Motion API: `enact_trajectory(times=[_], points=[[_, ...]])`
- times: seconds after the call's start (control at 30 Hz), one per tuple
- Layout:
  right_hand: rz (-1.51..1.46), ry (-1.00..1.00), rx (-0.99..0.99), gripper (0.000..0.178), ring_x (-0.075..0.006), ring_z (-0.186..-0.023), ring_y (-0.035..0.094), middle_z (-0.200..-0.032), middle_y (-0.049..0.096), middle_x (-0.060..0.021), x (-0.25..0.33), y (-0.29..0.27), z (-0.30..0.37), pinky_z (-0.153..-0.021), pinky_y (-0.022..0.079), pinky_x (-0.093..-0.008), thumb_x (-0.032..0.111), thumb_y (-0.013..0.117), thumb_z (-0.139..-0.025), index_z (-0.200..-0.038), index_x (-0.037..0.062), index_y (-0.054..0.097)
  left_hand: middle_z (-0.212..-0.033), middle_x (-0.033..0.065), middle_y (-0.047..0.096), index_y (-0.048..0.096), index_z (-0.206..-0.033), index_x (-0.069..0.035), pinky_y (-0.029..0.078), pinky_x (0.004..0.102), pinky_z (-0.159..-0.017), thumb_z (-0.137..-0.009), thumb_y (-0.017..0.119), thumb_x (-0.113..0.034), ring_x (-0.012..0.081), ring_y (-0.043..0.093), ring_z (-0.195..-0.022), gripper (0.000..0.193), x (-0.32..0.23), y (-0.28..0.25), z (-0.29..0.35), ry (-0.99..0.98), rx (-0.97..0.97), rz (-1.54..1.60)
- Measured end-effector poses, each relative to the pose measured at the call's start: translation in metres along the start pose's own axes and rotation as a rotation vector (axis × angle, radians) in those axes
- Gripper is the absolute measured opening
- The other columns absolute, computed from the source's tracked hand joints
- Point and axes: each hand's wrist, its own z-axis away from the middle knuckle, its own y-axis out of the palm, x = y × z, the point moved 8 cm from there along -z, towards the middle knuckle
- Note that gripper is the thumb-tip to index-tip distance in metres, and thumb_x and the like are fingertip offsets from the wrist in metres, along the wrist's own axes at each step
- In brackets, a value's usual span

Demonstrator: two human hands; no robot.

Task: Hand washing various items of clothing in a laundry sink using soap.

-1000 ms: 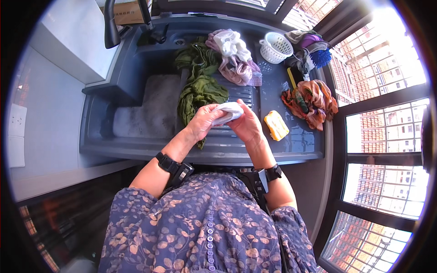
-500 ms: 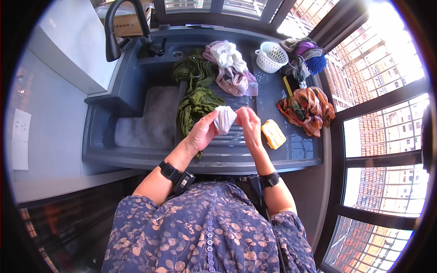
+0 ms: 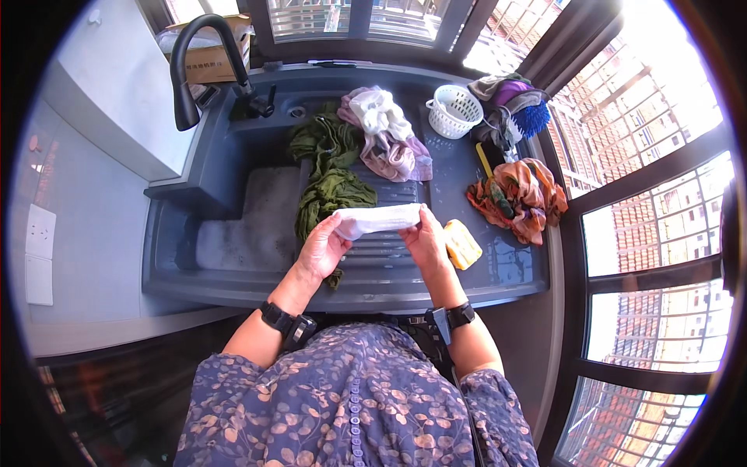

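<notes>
Cloth (image 3: 378, 221), white and narrow, is held up above the ribs (image 3: 372, 252), stretched crosswise between two hands. The left hand (image 3: 320, 245) pinches one end between thumb and fingers; the right hand (image 3: 426, 238) pinches the other in the same way. Gripped only at its ends, it runs almost straight, a hold that probably serves to spread it flat and keep it off the ribs. The soap (image 3: 463, 245), a yellow block as far as I can judge, lies right of the ribs, just beside the right hand, likely put there for easy reach. The greens (image 3: 334, 198), a bunched dark cloth, lie along the left of the ribs; the pale heap (image 3: 389, 148), pink and white, sits at their far end, and the orange heap (image 3: 525, 194) well to their right, so the colours seem kept apart on purpose. Of the containers, the basin (image 3: 268, 159), left of the ribs, holds cloudy, sudsy water (image 3: 257, 237). The basket (image 3: 453, 124), white and slotted, stands beyond the ribs to the right, its inner wall in sight. Far beyond the ribs to the left, a box (image 3: 214, 66) carries something in clear wrap (image 3: 194, 35), too hazy to name
</notes>
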Motion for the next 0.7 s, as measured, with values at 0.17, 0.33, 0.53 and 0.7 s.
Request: enact_trajectory(times=[0.17, 0.33, 0.53, 0.7], points=[[1.026, -0.461, 0.018, 0.026, -0.0133, -0.063, 0.053, -0.076, 0.056, -0.0017, 0.034, 0.045, 0.019, -0.059, 0.047, -0.0312, 0.025, 0.068, -0.095, -0.108, 0.0063, 0.056, -0.112, 0.0004, 0.068, 0.060, -0.124, -0.010, 0.049, 0.0275, -0.073, -0.097, 0.065, -0.038, 0.0124, 0.063, -0.094, 0.038, 0.003, 0.011, -0.001, -0.031, 0.159, 0.022], [1.470, -0.738, 0.383, 0.031, -0.0204, -0.069, 0.060, -0.077, 0.062, -0.0108, 0.010, 0.089, 0.047, -0.067, 0.050, -0.0343, 0.018, 0.073, -0.084, -0.108, 0.0015, 0.063, -0.120, 0.0011, 0.067, 0.061, -0.128, -0.013, 0.049, 0.0353, -0.098, -0.104, 0.051, -0.045, 0.0129, 0.062, -0.113, 0.042, 0.028, 0.031, 0.005, -0.095, 0.282, -0.216], [1.323, -0.424, 0.302, 0.018, -0.0109, -0.073, 0.060, -0.080, 0.066, -0.0066, -0.005, 0.067, 0.031, -0.067, 0.049, -0.0293, 0.009, 0.065, -0.090, -0.105, -0.0005, 0.064, -0.108, 0.0071, 0.067, 0.052, -0.131, -0.003, 0.055, 0.0248, -0.067, -0.094, 0.070, -0.016, 0.0131, 0.066, -0.091, 0.043, 0.008, 0.019, -0.003, 0.245, -0.061, -0.701], [1.006, -0.317, 0.280, 0.016, -0.0096, -0.081, 0.059, -0.088, 0.064, -0.0035, -0.014, 0.072, 0.036, -0.074, 0.050, -0.0275, 0.008, 0.062, -0.092, -0.106, 0.0002, 0.061, -0.095, 0.0034, 0.064, 0.060, -0.117, -0.002, 0.050, 0.0238, -0.065, -0.093, 0.073, -0.021, 0.0088, 0.060, -0.081, 0.034, -0.003, 0.012, -0.016, 0.262, -0.080, -0.894]])
